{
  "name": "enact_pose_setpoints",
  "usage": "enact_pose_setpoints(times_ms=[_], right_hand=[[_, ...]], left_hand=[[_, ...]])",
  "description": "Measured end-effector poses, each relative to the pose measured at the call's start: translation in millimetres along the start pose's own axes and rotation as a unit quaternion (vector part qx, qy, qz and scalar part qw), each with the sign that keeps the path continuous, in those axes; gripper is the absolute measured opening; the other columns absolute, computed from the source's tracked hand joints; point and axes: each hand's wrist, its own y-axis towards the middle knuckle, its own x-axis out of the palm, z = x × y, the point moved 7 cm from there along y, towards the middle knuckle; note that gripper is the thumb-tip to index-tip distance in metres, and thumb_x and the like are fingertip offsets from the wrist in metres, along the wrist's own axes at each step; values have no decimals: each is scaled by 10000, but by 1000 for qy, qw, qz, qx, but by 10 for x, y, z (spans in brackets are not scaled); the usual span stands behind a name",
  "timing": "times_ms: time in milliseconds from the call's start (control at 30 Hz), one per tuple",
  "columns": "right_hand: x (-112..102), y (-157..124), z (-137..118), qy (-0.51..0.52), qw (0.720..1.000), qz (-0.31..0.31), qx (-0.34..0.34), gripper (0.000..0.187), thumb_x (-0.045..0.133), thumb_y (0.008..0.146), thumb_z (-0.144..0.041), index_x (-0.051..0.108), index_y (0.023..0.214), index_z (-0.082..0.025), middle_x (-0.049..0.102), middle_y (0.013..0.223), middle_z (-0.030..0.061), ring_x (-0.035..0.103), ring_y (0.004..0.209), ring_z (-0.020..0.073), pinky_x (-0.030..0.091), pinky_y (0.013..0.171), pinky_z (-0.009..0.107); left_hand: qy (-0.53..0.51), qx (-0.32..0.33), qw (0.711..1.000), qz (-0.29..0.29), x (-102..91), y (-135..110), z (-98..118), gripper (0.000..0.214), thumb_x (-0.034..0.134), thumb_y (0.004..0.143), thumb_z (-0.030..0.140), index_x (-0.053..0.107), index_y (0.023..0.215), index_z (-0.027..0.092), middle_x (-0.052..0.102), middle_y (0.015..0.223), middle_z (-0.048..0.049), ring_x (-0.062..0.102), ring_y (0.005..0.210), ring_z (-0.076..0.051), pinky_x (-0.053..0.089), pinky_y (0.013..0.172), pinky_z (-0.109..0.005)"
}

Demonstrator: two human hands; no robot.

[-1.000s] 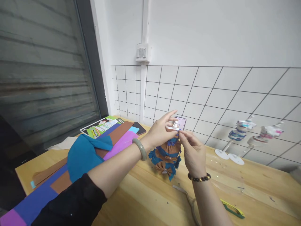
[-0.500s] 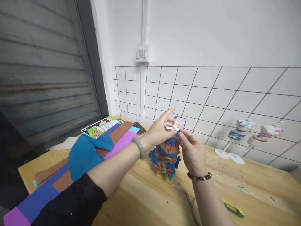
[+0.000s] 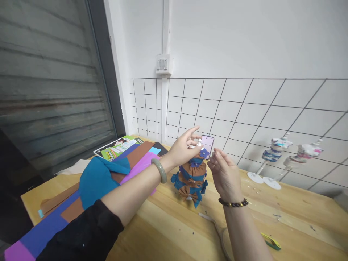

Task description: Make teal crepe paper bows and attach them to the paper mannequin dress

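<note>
A small dress form stands on the table, dressed in tiers of brown and blue material with bows and little flowers. Its white neck knob shows at the top. My left hand holds it by the white top, thumb in front and index finger stretched away. A purple flower sits at the upper right of the form, just beyond my left thumb. To the right of it, apart from the form, my right hand is closed in a pinch. Whatever may be between those fingertips is too small to make out.
Blue, brown and pink sheets lie at left beside green printed packaging. A lit phone leans behind the form. Two more dress forms stand at right. A yellow-green cutter and a cord lie near front.
My right hand has drawn back to the right, away from the form's shoulder. The purple flower there now shows fully. My left hand keeps its hold on the top.
</note>
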Motion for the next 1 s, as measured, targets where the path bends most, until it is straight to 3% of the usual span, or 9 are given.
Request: enact_pose_setpoints(times_ms=[300, 467, 600, 667, 767, 867, 1000], right_hand=[[-71, 20, 19, 12, 999, 26, 20, 222, 682, 683, -356, 666, 830, -191, 535, 689, -32, 480, 539, 55, 418, 509, 201], [-121, 44, 16, 12, 999, 32, 19, 239, 681, 678, -368, 657, 831, -186, 539, 689, -29, 476, 529, 62, 413, 495, 211], [-138, 52, -47, 12, 999, 35, 6, 246, 685, 672, -388, 626, 793, -182, 521, 672, -35, 461, 518, 62, 392, 477, 214], [-140, 47, -105, 12, 999, 34, -4, 256, 662, 694, -418, 569, 677, -180, 467, 605, -50, 425, 486, 61, 365, 455, 217], [-139, 26, -202, 14, 999, 28, -14, 414, 586, 752, -478, 409, 514, -188, 320, 484, -81, 320, 411, 53, 294, 412, 223], [-126, -16, -299, 18, 999, 19, -22, 504, 520, 788, -518, 320, 458, -194, 225, 428, -91, 238, 379, 54, 224, 397, 234], [-51, -123, -422, 14, 999, -1, -34, 520, 506, 823, -460, 298, 428, -195, 197, 413, -83, 204, 389, 67, 183, 416, 249]], left_hand=[[-85, -48, 994, 39, -77, 130, -15, 631, 559, 790, 414, 319, 1323, 178, 571, 1086, -133, 601, 890, -180, 472, 785, -324], [-79, -75, 992, 57, -118, 195, 0, 612, 519, 806, 458, 315, 1319, 192, 550, 1144, -148, 609, 922, -199, 460, 807, -332], [-46, -70, 993, 80, -254, 99, 6, 527, 489, 827, 448, 366, 1272, 195, 565, 1127, -125, 621, 899, -173, 438, 835, -323], [-25, -73, 989, 129, -407, -50, -48, 438, 456, 843, 443, 437, 1196, 185, 595, 1050, -102, 623, 866, -155, 441, 815, -310], [6, -111, 975, 194, -639, -428, -235, 354, 455, 834, 445, 523, 1009, 145, 612, 911, -76, 611, 812, -152, 450, 781, -299], [28, -147, 970, 192, -748, -909, -462, 338, 490, 799, 471, 547, 855, 143, 604, 807, -44, 588, 762, -145, 448, 743, -273], [25, -211, 962, 173, -736, -1530, -751, 296, 548, 762, 451, 533, 739, 157, 563, 668, 2, 537, 638, -116, 422, 629, -230]])
